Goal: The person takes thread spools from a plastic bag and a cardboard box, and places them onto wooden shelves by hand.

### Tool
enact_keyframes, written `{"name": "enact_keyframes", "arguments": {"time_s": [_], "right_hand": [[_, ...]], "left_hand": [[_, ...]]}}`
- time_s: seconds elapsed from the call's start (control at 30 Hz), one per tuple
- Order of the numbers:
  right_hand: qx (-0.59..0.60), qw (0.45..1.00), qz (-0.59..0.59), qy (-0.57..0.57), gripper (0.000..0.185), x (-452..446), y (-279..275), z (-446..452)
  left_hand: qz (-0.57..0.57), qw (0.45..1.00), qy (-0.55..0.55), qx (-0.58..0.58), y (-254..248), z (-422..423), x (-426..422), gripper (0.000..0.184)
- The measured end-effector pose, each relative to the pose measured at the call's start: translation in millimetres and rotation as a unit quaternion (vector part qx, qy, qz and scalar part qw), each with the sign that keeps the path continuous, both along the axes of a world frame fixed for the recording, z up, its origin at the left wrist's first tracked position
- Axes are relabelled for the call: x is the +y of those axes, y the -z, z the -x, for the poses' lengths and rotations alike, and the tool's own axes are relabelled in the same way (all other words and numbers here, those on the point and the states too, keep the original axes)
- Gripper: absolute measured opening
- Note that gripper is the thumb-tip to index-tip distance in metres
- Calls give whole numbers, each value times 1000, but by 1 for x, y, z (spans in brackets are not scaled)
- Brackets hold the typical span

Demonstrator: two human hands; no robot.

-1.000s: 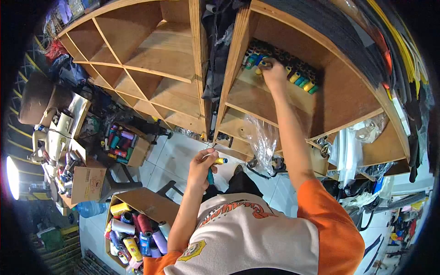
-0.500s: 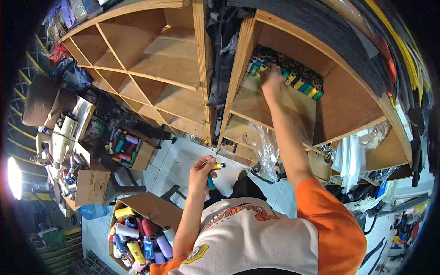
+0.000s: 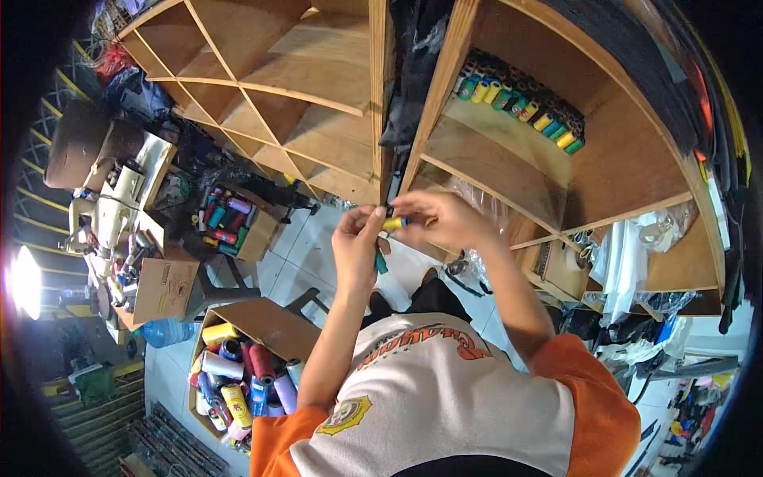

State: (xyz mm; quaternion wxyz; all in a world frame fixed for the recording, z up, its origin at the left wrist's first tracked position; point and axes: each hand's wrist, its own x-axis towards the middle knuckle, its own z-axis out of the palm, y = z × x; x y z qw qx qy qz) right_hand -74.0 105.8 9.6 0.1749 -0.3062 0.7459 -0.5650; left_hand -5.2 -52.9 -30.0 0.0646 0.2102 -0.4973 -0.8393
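Room: workshop with white tiled floor (image 3: 294, 242); clock directions run from the centre of the view.

Furniture: pale wooden shelf unit with grid compartments (image 3: 262, 87), 11 o'clock; second pale wooden shelf unit (image 3: 493, 163), 2 o'clock, carrying close-packed rows of small thread spools (image 3: 520, 109), the front row yellow and green, those behind dark.

Hands: both at centre, near each other. Left hand (image 3: 355, 242), thumb and fingers folded together, gripping a slim teal-green thread spool (image 3: 381, 261) whose lower end points toward 6 o'clock. Right hand (image 3: 449, 219), at 2 o'clock of the left, fingers bent and blurred; cannot tell whether they pinch or merely touch.

Item between the hands: small yellow thread spool (image 3: 395, 224), lying crosswise, one end at the left thumb tip, the other at the right fingers.

Surroundings: cream-white sewing machine (image 3: 123, 195), 9 o'clock; brown cardboard box of large multicoloured thread cones (image 3: 274, 330), between 7 and 8 o'clock; blue translucent plastic bottle (image 3: 167, 332), 8 o'clock; white plastic sheeting (image 3: 620, 266), 3 o'clock, hanging at the second unit.
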Motion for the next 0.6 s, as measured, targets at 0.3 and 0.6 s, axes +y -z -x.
{"name": "enact_keyframes", "arguments": {"time_s": [0.3, 0.6], "right_hand": [[-75, 989, 24, 124, 22, 17, -25, -19], [-57, 975, 121, 177, 23, 14, -56, -35]], "left_hand": [[152, 981, 102, 57, -43, -14, -11, 31], [279, 923, 242, 108, -85, -22, -16, 27]]}}
